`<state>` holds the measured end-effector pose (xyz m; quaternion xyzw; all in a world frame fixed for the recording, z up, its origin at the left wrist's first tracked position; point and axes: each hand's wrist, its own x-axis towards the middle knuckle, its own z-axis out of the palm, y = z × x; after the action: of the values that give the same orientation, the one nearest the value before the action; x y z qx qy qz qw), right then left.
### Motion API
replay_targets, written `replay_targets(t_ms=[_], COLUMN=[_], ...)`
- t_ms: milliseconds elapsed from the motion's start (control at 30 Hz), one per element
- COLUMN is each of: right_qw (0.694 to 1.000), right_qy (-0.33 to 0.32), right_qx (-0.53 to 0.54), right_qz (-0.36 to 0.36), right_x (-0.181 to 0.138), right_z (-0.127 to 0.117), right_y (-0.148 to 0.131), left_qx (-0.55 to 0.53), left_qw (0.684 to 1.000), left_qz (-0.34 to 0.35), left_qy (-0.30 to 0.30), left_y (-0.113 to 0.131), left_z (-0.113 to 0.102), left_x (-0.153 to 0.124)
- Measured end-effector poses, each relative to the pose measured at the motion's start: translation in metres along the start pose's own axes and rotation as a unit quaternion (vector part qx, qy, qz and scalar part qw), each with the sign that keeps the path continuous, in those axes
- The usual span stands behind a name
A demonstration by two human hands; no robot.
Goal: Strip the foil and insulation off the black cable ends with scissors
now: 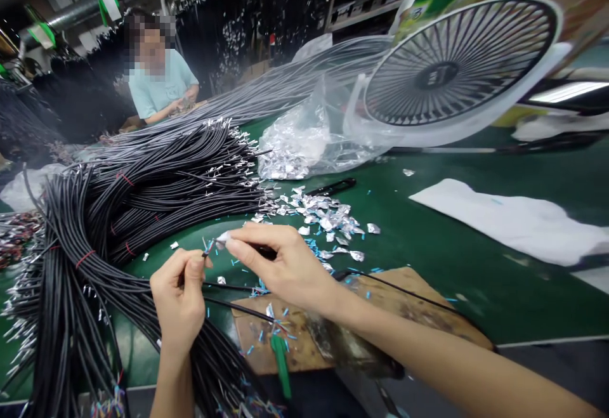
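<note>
My left hand (177,294) is closed on the end of a black cable (205,254), where thin coloured wires stick out of the jacket. Thumb and forefinger of my right hand (290,269) pinch a small silvery scrap of foil (221,239) right at those wires. Something dark shows under the right palm; its kind is hidden. Beneath both hands, a few black cables run across towards a worn wooden board (304,348). Beyond the right hand lies a heap of foil scraps (328,212) with bits of blue insulation.
Large bundles of black cables (157,183) fill the left side of the green table (428,228). A clear plastic bag (304,145), a fan (457,69) and a white sheet (504,215) lie beyond. A green-handled tool (280,364) is in front. Across the table sits a co-worker (162,82).
</note>
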<state>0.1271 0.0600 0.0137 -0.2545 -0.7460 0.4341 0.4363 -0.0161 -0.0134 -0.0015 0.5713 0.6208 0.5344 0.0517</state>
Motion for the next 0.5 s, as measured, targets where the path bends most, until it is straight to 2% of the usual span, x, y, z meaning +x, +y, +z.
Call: replay_targets(t_ms=[133,233,300,400,467,500], right_qw=[1.0,0.997,0.986,0.943,0.933,0.944], right_qy=[0.017,0.014,-0.031,-0.141,-0.169,-0.153], right_qx=[0.023,0.069,0.156,0.286,0.299,0.272], right_qz=[0.01,0.022,0.059,0.1,0.105,0.102], right_x=[0.002,0.005,0.008,0.012,0.014,0.014], right_z=[-0.001,-0.001,-0.001,0.001,0.002,0.002], right_y=[0.002,0.006,0.012,0.019,0.02,0.019], left_qx=[0.034,0.04,0.037,0.018,0.018,0.026], left_qw=[0.997,0.996,0.995,0.993,0.991,0.99], left_qz=[0.062,0.077,0.088,0.115,0.129,0.136], left_qy=[0.028,0.026,0.015,-0.004,0.013,0.027], left_y=[0.002,0.002,0.0,-0.004,-0.005,-0.004], left_z=[0.007,0.01,0.009,0.006,0.006,0.006], left_x=[-0.004,-0.005,-0.003,0.001,0.003,0.003])
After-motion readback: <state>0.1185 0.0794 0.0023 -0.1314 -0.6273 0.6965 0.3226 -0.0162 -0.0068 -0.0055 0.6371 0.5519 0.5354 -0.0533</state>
